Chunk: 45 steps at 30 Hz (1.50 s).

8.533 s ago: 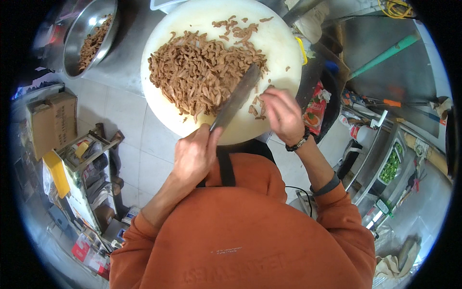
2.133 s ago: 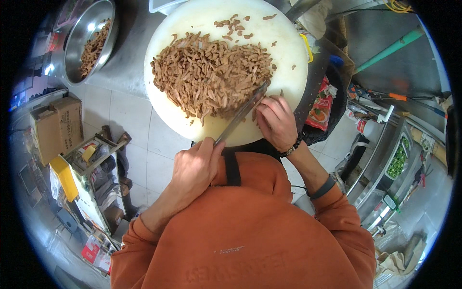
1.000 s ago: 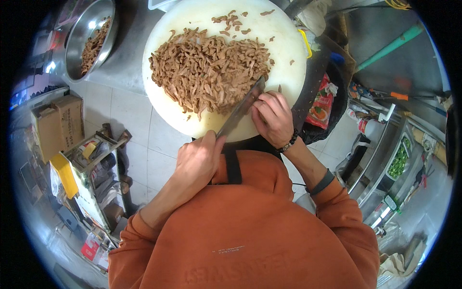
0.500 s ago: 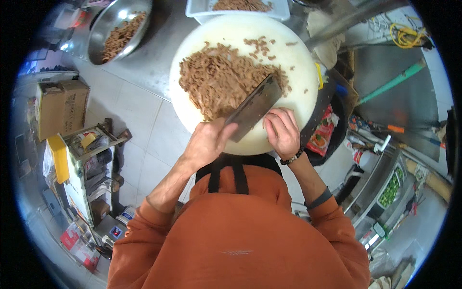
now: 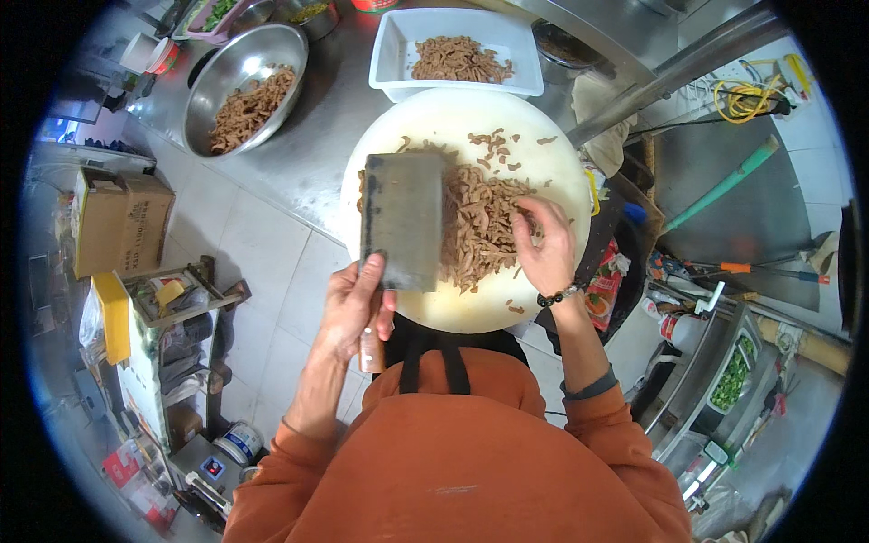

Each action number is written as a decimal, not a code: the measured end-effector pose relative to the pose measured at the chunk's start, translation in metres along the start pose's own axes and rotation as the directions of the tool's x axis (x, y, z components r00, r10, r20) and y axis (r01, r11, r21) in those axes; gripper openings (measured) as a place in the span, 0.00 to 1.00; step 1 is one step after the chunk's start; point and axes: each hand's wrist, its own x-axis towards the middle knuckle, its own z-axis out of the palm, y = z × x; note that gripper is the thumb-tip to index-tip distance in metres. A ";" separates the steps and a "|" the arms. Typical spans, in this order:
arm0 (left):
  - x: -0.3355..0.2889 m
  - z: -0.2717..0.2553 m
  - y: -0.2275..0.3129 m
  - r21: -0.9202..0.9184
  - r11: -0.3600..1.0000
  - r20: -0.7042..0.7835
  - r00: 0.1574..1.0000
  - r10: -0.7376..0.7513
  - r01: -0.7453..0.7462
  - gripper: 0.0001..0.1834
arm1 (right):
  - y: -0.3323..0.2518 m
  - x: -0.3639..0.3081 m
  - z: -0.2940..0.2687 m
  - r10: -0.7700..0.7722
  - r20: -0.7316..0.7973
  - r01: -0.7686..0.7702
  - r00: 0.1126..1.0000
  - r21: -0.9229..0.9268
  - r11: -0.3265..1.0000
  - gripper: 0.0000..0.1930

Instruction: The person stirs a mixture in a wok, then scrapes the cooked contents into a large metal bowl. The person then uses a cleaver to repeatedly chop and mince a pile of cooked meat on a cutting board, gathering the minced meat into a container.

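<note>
My left hand (image 5: pixel 358 303) is wrapped round the wooden handle of a cleaver (image 5: pixel 403 222), thumb on the lower part of its blade. The broad blade lies with its face turned up over the left part of a round white chopping board (image 5: pixel 543 136). Brown meat strips (image 5: pixel 484 222) are heaped to the right of the blade, and the blade hides part of the pile. At the pile's right edge, my right hand (image 5: pixel 548 242) touches the strips with bent fingers, thumb and fingers apart. A few loose strips are scattered near the board's far side.
Behind the board stands a white plastic tray (image 5: pixel 389 54) with more strips. A steel bowl (image 5: pixel 204 113), also holding strips, is at the far left of the metal counter (image 5: pixel 339 118). A metal pole (image 5: pixel 679 77) slants in at the right. A cluttered shelf (image 5: pixel 163 362) stands lower left.
The cleaver has swung from slanting across the pile to lying broad-side up at the left. My right hand has moved up to the pile's right edge. The meat heap now lies further right.
</note>
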 end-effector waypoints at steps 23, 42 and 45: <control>0.053 -0.069 0.059 0.103 0.990 0.241 0.963 -0.118 0.095 0.25 | -0.026 0.063 0.026 -0.143 0.313 0.231 0.939 -0.265 0.936 0.04; 0.076 -0.094 0.086 0.312 0.947 0.417 0.885 -0.208 0.075 0.23 | -0.047 -0.002 -0.006 0.562 -0.057 -0.406 0.825 0.632 0.660 0.08; 0.070 -0.085 0.082 0.334 0.941 0.385 0.903 -0.191 0.056 0.23 | -0.040 -0.004 -0.005 0.567 -0.027 -0.446 0.823 0.586 0.676 0.08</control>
